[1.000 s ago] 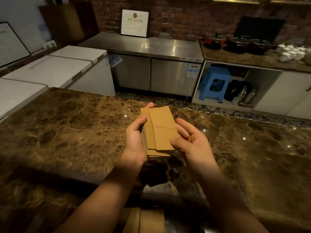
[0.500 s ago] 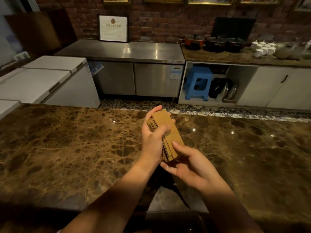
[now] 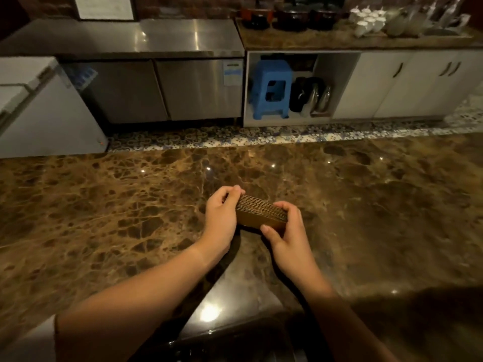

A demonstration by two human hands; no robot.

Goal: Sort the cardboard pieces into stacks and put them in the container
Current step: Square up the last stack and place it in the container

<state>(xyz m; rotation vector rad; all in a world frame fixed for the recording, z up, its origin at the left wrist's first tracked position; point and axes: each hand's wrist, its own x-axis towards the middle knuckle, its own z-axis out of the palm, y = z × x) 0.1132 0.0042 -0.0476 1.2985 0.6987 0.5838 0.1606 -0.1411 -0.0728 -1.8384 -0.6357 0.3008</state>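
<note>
Cardboard stack (image 3: 257, 212) edge-up, lengthwise left-right

Cardboard stack (image 3: 258, 212): matt brown, ribbed corrugated edges. Bench (image 3: 104, 210): glossy veined brown marble. Cabinet (image 3: 162, 82): brushed steel. Stool (image 3: 271, 87): blue plastic.

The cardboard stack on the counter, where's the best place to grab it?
Grip the cardboard stack at its two short ends, one from each side, as the left hand and right hand do. The pieces stand on edge, so squeezing the ends inward probably keeps them aligned.
</note>
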